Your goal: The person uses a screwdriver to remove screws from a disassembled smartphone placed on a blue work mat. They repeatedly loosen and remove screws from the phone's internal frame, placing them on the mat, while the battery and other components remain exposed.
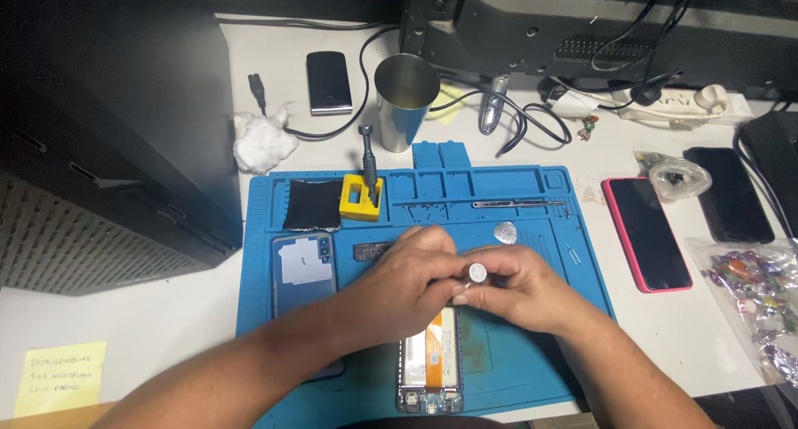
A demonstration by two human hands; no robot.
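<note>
note (60,377): yellow sticky, bottom left corner of the desk, handwriting on it.
case (108,138): big black box along the left edge, its side perforated.
cotton (262,140): white wad just off the mat's top left corner.
mat (532,229): blue work mat in the middle of the white desk, with small trays moulded along its top.
back cover (303,267): blue phone back lying on the mat's left part, partly under the left forearm.
cloth (312,204): black patch in the mat's upper left, touching the yellow block.
block (360,198): yellow holder with a screwdriver standing upright in it.
cup (406,101): steel tumbler just behind the mat.
left hand (407,283): fingers curled shut over the open phone — what they press on is hidden.
phone (430,367): opened, orange inside showing, lying lengthwise on the mat below both hands, its top end covered by them.
driver (476,273): small tool with a round silver cap, upright between the two hands over the phone.
right hand (515,288): fingers pinched closed around the driver — thumb against its shaft.
tweezers (515,203): lying flat in the mat's upper tray.
red phone (647,234): screen up, on the desk just right of the mat.
black phone (730,194): further right, beside a small clear bag.
sweets (756,292): bag of wrapped pieces at the right edge.
</note>
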